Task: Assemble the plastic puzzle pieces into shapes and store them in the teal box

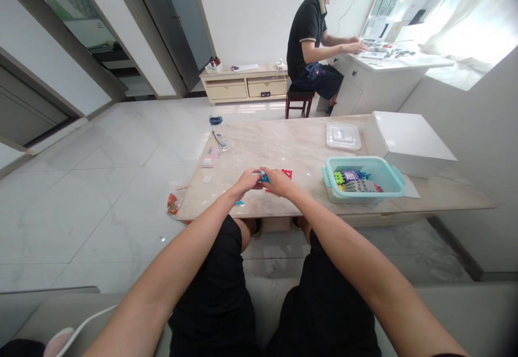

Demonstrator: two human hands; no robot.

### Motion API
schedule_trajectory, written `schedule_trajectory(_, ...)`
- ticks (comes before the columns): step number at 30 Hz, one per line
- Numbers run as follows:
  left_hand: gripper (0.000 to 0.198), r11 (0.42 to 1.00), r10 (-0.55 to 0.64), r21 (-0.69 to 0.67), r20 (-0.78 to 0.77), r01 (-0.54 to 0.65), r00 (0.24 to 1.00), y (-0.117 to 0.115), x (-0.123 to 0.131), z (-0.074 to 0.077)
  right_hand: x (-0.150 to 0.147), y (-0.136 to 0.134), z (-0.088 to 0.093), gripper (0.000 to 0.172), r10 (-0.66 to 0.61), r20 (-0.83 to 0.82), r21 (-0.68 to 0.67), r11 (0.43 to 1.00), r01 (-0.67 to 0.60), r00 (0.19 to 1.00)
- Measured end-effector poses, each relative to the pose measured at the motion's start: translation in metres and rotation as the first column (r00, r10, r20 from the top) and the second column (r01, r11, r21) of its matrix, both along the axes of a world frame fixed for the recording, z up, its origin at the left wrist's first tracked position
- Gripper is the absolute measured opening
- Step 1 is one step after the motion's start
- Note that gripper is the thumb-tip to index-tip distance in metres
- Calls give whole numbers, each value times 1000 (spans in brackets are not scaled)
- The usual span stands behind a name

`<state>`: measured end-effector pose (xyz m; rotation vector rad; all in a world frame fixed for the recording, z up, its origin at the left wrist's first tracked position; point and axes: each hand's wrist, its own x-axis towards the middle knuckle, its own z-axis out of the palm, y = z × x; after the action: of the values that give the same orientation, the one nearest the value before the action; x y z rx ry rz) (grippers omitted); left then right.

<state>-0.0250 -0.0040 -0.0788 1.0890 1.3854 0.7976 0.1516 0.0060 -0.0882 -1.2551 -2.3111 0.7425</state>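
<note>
Over the front part of the marble-look table, my left hand [247, 182] and my right hand [278, 181] meet with their fingers closed on a small blue toy building piece [264, 177]. Fingers cover much of it, so its full shape is hidden. Red toothed building pieces [287, 173] lie on the table just behind and under my right hand. Another blue piece [239, 203] rests near the front edge, below my left wrist.
On the right stands a teal bin [366, 198] of colourful building pieces, near a clear lid [343, 136] and a white box [413, 136]. A bottle [218, 130] and a pink item [210, 157] are at the left. Beyond, a person [309, 39] sits at a white desk [388, 63].
</note>
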Motion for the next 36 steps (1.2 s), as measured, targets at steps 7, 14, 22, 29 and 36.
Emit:
schedule_trajectory(7, 39, 997, -9, 79, -126, 19, 992, -4, 8, 0, 0, 1, 9, 35, -34, 98, 7, 999, 34, 995)
schedule_trajectory(14, 34, 979, -4, 201, -177, 40, 984, -1, 9, 10, 3, 10, 15, 17, -105, 20, -5, 994, 105, 994)
schedule_trajectory(22, 54, 833, -72, 511, -278, 211, 958, -6, 2, 28, 18, 16, 24, 23, -391, -475, -578, 814, 55, 788)
schedule_trajectory(29, 81, 759, -183, 551, -330, 346, 926, -15, 12, 34, 25, 6, 31, 29, -459, -527, -787, 582, -206, 715)
schedule_trajectory(36, 94, 726, -202, 567, -365, 389, 909, -12, 7, 33, 36, 6, 35, 27, -423, -558, -795, 517, -316, 714)
